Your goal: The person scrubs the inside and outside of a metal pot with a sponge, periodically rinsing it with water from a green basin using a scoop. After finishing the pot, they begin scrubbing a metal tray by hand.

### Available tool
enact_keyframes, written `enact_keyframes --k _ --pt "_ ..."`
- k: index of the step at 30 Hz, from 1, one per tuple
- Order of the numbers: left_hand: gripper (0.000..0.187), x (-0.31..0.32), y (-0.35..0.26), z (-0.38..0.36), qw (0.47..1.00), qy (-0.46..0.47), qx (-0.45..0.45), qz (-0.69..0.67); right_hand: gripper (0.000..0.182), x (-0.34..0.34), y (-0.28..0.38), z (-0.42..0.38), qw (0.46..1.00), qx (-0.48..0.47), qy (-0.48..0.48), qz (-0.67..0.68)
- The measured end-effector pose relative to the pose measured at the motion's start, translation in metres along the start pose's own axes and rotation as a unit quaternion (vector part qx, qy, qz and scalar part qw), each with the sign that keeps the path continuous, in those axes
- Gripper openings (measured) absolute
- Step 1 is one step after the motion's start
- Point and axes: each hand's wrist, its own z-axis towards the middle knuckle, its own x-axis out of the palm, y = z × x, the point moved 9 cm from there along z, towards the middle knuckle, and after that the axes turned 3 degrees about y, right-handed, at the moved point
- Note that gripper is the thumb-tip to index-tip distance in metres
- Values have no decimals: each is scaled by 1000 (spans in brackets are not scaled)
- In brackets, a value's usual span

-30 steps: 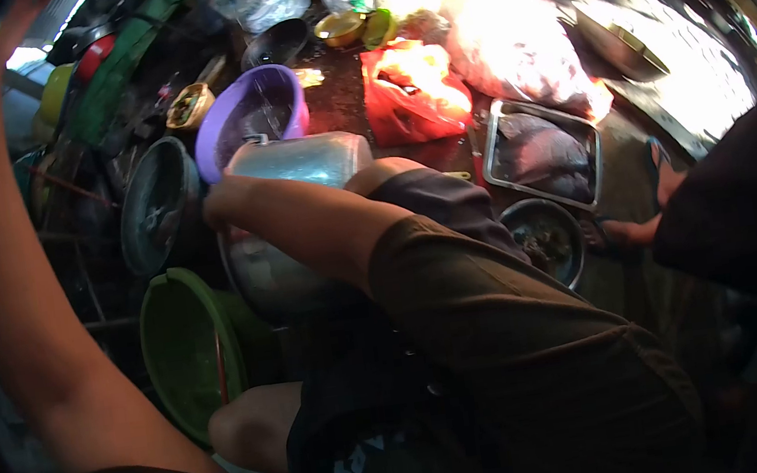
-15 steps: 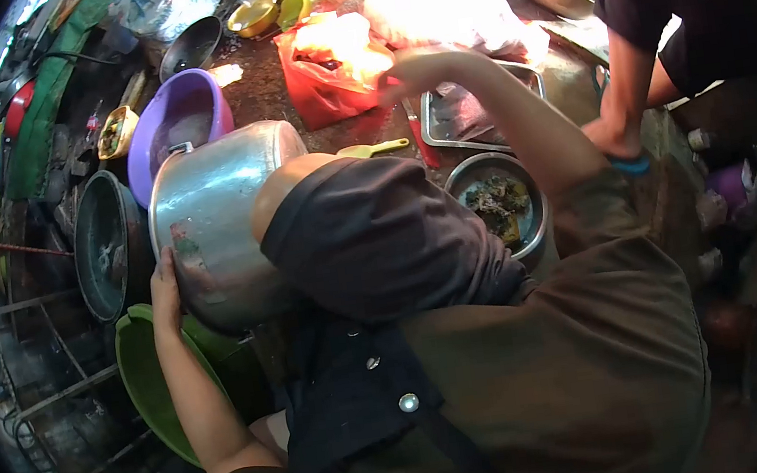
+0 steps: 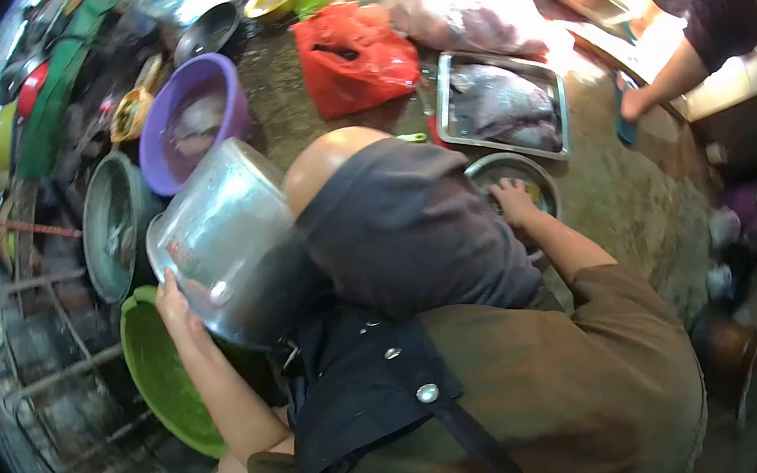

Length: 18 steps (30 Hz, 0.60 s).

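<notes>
My left hand (image 3: pixel 176 309) is closed on the edge of a large silver metal pot (image 3: pixel 224 222). The pot is tilted beside my bent knee, over the side of a green basin (image 3: pixel 161 377). My right hand (image 3: pixel 514 201) is palm down in a round metal bowl (image 3: pixel 492 164), its fingers somewhat spread over the contents. Under the hand the bowl's contents are mostly hidden; a little yellow-green shows. Just beyond the bowl, a dark fish (image 3: pixel 509 105) lies on a rectangular metal tray (image 3: pixel 559 124).
A purple basin (image 3: pixel 233 93) with water and a grey basin (image 3: pixel 99 233) stand left. Ahead are a red plastic bag (image 3: pixel 352 60) and a clear bag of pinkish contents (image 3: pixel 474 12). Another person's sandaled foot (image 3: pixel 629 104) is at right. A metal rack (image 3: pixel 64 370) stands lower left.
My right hand has come down from near the red bag into the metal bowl. The pot has tipped further, my left hand still on it. The other person has moved back to the right.
</notes>
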Motion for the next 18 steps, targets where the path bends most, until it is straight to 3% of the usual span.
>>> enact_keyframes --k 2,3,5,9,12,13,15,18 --pt "29 -15 2 -2 999 -36 -3 -1 52 -11 -6 6 997 -26 -77 -6" --pt "31 -26 7 6 998 -54 11 -17 47 -18 -1 4 994 -53 -92 -27" --pt "33 -34 0 10 997 -75 1 25 44 -34 8 -5 992 -62 -86 -67" --pt "35 -25 -13 21 998 -47 29 -38 42 -84 37 -17 997 -77 -25 -17" --pt "27 -25 -25 27 996 -73 30 -41 46 -110 44 7 987 -163 1 8" --pt "26 -25 -27 31 997 -54 27 -37 45 -127 60 12 972 -212 -13 97" --pt "25 -27 -28 38 998 -40 26 -39 45 -156 92 16 960 -252 64 104" --pt "36 -27 -31 45 999 -24 22 3 44 -200 145 24 958 -219 127 134"
